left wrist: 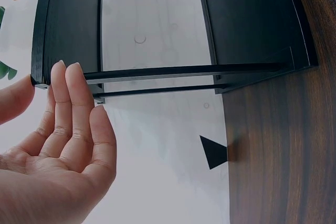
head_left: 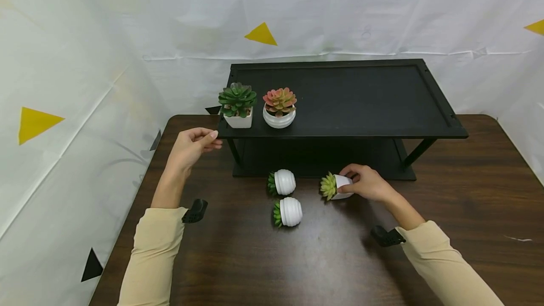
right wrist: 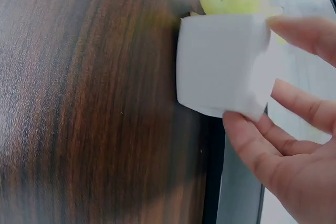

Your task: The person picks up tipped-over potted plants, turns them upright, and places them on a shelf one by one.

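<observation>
My left hand [head_left: 193,148] grips the front left corner of a black two-level shelf [head_left: 361,98]; in the left wrist view the thumb lies on the top board's edge and the fingers [left wrist: 79,93] come up under it. A small succulent with pale yellow-green leaves, in a square white pot [right wrist: 220,64], lies tipped on its side at the table's middle, leaves pointing left. Around that pot curl the fingers and thumb of my right hand [head_left: 365,183]. Two more succulents in round white pots, one farther back [head_left: 284,182] and one nearer [head_left: 291,212], lie sideways to its left.
On the top board's left end stand a dark green succulent [head_left: 238,103] in a square white pot and a pink-orange one [head_left: 279,107] in a round white pot. The shelf sits toward the back of a brown wooden table [head_left: 238,259], before a white cloth backdrop [head_left: 331,13].
</observation>
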Demonstrator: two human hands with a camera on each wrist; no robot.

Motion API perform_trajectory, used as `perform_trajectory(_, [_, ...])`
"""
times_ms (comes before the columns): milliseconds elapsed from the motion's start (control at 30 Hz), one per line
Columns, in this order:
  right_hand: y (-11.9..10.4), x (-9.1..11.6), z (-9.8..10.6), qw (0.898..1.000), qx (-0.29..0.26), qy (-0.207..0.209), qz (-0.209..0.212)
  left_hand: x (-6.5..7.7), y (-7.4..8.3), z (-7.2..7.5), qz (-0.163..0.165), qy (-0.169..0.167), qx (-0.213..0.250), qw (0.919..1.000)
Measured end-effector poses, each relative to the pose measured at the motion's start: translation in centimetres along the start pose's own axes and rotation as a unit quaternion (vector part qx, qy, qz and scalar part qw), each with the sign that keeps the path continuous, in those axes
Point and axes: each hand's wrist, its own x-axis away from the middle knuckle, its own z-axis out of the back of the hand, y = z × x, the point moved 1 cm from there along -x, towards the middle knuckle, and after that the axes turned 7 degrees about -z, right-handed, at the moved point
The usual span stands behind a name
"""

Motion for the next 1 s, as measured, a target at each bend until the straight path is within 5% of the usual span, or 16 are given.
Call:
perform_trajectory(200, [0.0, 0.4, 0.6, 0.999, -0.024, -0.022, -0.004, 0.0, 0.1, 0.0, 0.0, 0.0, -0.005, 1.0])
perform_trajectory(367, [0.0, 0.0, 0.4, 0.998, -0.009, -0.05, 0.037, 0.1, 0.1, 0.0, -0.002, 0.0, -0.005, 1.0])
perform_trajectory(1000, [-1.4, 0.3, -0.5, 0.997, 0.064, -0.013, 0.044, 0.0, 0.0, -0.1, -0.001, 0.001, 0.0, 1.0])
